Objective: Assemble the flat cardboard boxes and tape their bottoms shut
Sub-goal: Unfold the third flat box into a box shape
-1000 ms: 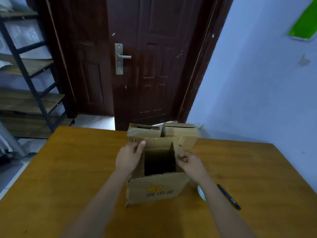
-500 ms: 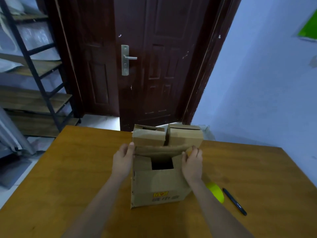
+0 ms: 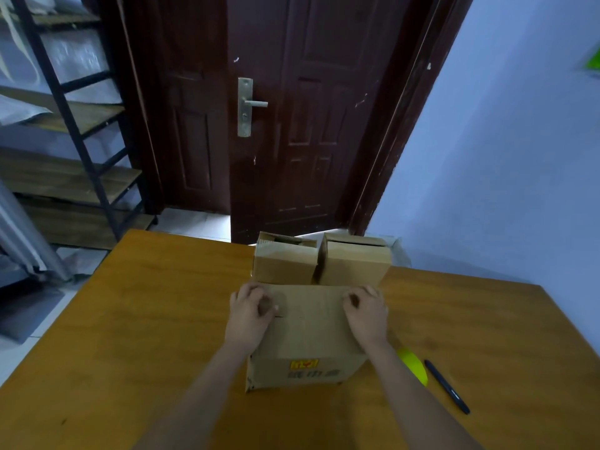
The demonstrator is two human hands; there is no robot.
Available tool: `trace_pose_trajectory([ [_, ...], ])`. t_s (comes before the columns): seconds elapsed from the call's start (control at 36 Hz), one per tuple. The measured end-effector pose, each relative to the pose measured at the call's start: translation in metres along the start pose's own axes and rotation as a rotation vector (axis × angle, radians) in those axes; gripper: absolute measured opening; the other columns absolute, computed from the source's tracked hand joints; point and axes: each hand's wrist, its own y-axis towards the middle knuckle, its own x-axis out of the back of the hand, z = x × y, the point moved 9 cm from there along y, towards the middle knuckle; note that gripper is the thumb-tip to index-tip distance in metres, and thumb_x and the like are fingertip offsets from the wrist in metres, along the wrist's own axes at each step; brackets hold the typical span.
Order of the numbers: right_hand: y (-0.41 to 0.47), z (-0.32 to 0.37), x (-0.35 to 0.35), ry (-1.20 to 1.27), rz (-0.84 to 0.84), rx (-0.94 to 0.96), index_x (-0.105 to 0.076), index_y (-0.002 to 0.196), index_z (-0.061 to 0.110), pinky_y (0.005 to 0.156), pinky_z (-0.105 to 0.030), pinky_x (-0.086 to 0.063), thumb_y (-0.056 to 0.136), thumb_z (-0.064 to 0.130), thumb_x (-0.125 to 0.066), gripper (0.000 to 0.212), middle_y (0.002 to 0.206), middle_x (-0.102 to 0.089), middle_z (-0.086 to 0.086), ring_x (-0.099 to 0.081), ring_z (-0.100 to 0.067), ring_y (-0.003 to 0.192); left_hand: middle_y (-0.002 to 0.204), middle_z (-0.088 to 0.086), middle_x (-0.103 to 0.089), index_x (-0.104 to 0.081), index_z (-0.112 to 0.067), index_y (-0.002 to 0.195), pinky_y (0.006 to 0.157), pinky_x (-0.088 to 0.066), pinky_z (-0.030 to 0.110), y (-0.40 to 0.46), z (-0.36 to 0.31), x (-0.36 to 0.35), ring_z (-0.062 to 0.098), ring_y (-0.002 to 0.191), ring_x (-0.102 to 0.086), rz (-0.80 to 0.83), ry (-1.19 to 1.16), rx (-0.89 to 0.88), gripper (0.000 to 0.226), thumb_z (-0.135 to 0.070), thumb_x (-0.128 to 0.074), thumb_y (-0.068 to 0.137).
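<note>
Head view shows a cardboard box [image 3: 308, 332] standing on the wooden surface [image 3: 130, 319], near the person, with its top flaps folded flat. The left hand [image 3: 248, 308] and right hand [image 3: 367, 306] both rest knuckles-down on those flaps, fingers curled into loose fists that grasp nothing. Two more boxes [image 3: 321, 263] sit just behind, touching each other.

No tape is on the seam yet, so the likely trouble is spring-back: if either hand lifts to fetch tape, the flaps could pop open. A yellow object [image 3: 414, 365], perhaps a tape holder though I cannot tell, lies just right of the box beside a black pen [image 3: 446, 386]. Reaching for it one-handed could skew the flaps. Pressing hard might also buckle them inward, since the box looks hollow beneath.
</note>
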Motion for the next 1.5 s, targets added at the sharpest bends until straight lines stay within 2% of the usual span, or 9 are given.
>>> trace_pose_trajectory([
  [0.14,0.003,-0.010,-0.002,0.268,0.084,-0.189,-0.046,0.131,0.011,0.097,-0.034,-0.040,0.090,0.017,-0.055,0.042,0.129,-0.038,-0.004,-0.044,-0.024,0.119,0.118,-0.003,-0.036,-0.041,-0.011,0.129,0.096,-0.040,0.034,-0.004,0.019,0.004,0.020,0.117,-0.040,-0.092,-0.282,0.246,0.048,-0.026,-0.063,0.089],
  [0.42,-0.023,-0.050,-0.026,0.844,0.308,-0.809,-0.049,0.129,0.012,0.095,-0.045,-0.046,0.082,0.080,-0.025,0.086,0.120,-0.058,-0.018,-0.056,-0.034,0.107,0.135,0.017,-0.050,-0.044,-0.008,0.137,0.104,-0.035,0.052,-0.023,0.060,-0.019,0.036,0.124,-0.046,0.092,-0.612,0.895,0.091,-0.075,-0.014,0.085],
  [0.56,-0.007,-0.115,-0.066,0.797,0.377,-0.811,-0.040,0.143,0.018,0.103,-0.058,-0.038,0.015,0.106,-0.030,0.155,0.139,-0.048,-0.016,-0.048,-0.036,0.123,0.100,0.019,-0.057,-0.051,-0.004,0.105,0.092,-0.041,0.046,-0.023,0.058,-0.020,0.034,0.096,-0.053,0.165,-0.630,0.931,0.077,-0.070,-0.013,0.090],
  [0.69,-0.034,-0.074,-0.022,0.844,0.362,-0.848,-0.060,0.118,0.008,0.081,-0.045,-0.049,0.079,0.083,-0.023,0.092,0.099,-0.065,-0.017,-0.061,-0.033,0.094,0.090,0.016,-0.059,-0.057,-0.005,0.085,0.070,-0.043,0.040,-0.020,0.062,-0.009,0.030,0.078,-0.053,0.142,-0.658,0.913,0.066,-0.061,-0.022,0.096],
  [0.83,-0.043,-0.086,-0.024,0.956,0.363,-0.862,-0.064,0.097,0.011,0.056,-0.032,-0.043,0.086,0.075,-0.028,0.075,0.062,-0.062,-0.007,-0.056,-0.024,0.061,0.086,0.015,-0.061,-0.060,-0.001,0.092,0.065,-0.043,0.038,-0.021,0.068,-0.012,0.030,0.078,-0.056,0.183,-0.653,0.892,0.059,-0.053,-0.031,0.098],
  [1.03,-0.049,-0.077,-0.029,0.911,0.266,-0.732,-0.060,0.117,0.016,0.086,-0.043,-0.046,0.088,0.069,-0.036,0.065,0.113,-0.063,-0.009,-0.057,-0.028,0.104,0.101,0.011,-0.062,-0.063,-0.011,0.097,0.093,-0.047,0.049,-0.018,0.055,-0.010,0.033,0.099,-0.056,0.137,-0.555,0.783,0.049,-0.054,-0.038,0.095],
  [1.17,-0.050,-0.073,-0.023,1.001,0.162,-0.688,-0.058,0.115,0.009,0.072,-0.035,-0.045,0.096,0.055,-0.036,0.055,0.099,-0.065,-0.006,-0.059,-0.020,0.089,0.092,0.002,-0.060,-0.061,-0.020,0.091,0.092,-0.046,0.045,-0.018,0.044,-0.012,0.026,0.097,-0.055,0.102,-0.644,0.683,0.031,-0.040,-0.039,0.100],
  [1.36,-0.052,-0.077,-0.025,1.049,0.071,-0.675,-0.050,0.130,0.014,0.103,-0.048,-0.042,0.098,0.048,-0.039,0.048,0.122,-0.057,-0.006,-0.054,-0.025,0.112,0.096,-0.002,-0.062,-0.061,-0.026,0.089,0.088,-0.043,0.039,-0.020,0.037,-0.018,0.016,0.093,-0.055,0.106,-0.778,0.582,0.025,-0.023,-0.039,0.102],
  [1.5,-0.064,-0.077,-0.038,1.018,0.108,-0.699,-0.052,0.125,0.020,0.097,-0.041,-0.044,0.101,0.040,-0.034,0.036,0.116,-0.059,-0.005,-0.054,-0.023,0.107,0.114,0.004,-0.054,-0.050,-0.018,0.122,0.091,-0.041,0.039,-0.034,0.053,-0.035,0.023,0.108,-0.049,0.151,-0.812,0.630,0.025,-0.025,-0.037,0.102],
])
